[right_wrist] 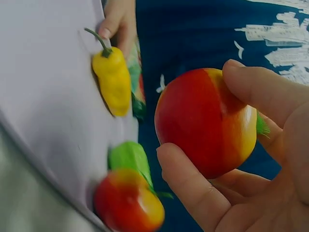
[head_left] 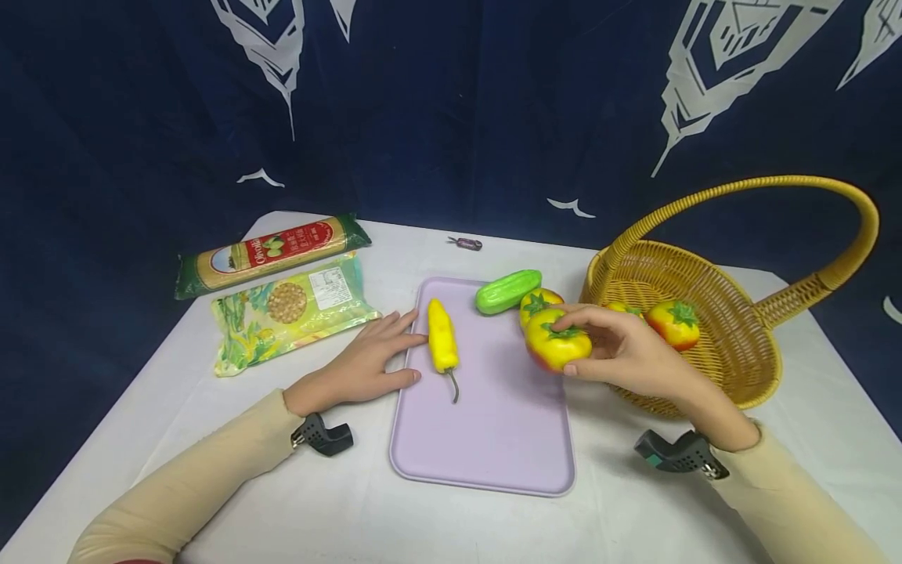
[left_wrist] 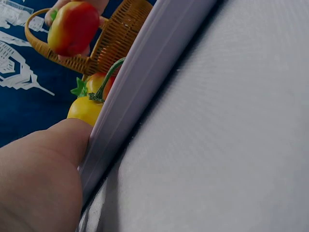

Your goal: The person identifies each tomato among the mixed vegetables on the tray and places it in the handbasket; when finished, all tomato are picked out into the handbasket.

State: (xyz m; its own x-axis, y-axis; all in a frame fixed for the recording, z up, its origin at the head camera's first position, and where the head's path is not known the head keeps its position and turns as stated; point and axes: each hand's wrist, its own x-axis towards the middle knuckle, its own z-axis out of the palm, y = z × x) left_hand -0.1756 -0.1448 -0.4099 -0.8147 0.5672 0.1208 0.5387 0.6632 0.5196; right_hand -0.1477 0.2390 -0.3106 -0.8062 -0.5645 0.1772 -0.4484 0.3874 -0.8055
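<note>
My right hand holds a yellow-and-red tomato with a green leafy top, raised above the right side of the lilac tray. Thumb and fingers go round the fruit's sides. Below and behind it, a second such tomato lies on the tray beside a green cucumber. A yellow pepper with a curved stem lies lengthwise on the tray's left half. Fingers spread, my left hand rests at the tray's left edge, its fingertips close to the pepper.
Right of the tray stands a wicker basket with a tall arched handle; tomatoes lie inside. At the back left are a pasta packet and a bag of beans. A small dark purple object lies behind the tray.
</note>
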